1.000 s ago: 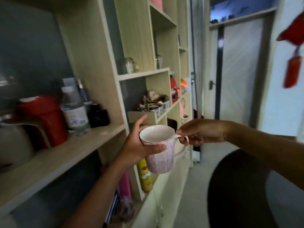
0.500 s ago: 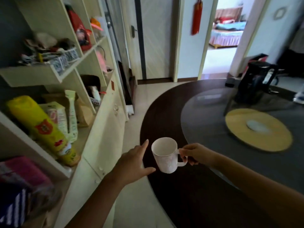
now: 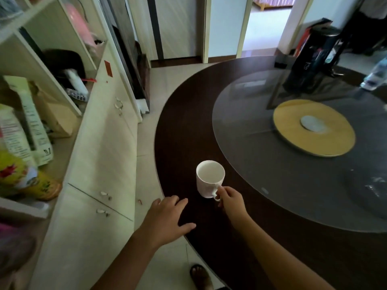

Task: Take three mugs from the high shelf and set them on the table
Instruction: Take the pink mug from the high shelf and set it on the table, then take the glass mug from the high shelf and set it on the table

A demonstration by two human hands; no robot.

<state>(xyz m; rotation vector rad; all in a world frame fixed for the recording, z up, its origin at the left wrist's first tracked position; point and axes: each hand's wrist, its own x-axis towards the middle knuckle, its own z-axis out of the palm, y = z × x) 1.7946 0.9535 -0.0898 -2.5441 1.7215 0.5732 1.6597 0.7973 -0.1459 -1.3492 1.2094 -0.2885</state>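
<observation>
I see my right hand (image 3: 231, 198) pinching the handle of a white mug (image 3: 210, 178). The grip is tight on the handle, with the fingers curled around it. The mug is upright and I can see down into it. It looks bare inside. It is over the dark round surface (image 3: 182, 139), near the edge closest to me. I cannot tell if its bottom is touching the surface or just above it.

My left hand (image 3: 167, 220) is flat and spread wide, with nothing in it. It sits at the rim of the surface, just beside the mug but not touching it.

Farther in on the surface is a big round glass plate (image 3: 261, 181). A yellow disc (image 3: 335, 141) shows in the middle of it. A black kettle (image 3: 310, 59) stands at the far side, well apart from the mug.

On my left is a pale cabinet (image 3: 100, 147) with open shelves above it. A yellow bottle (image 3: 25, 176) and a paper bag (image 3: 33, 122) lie on a shelf. Down by the floor I see a foot in a sandal (image 3: 201, 276).
</observation>
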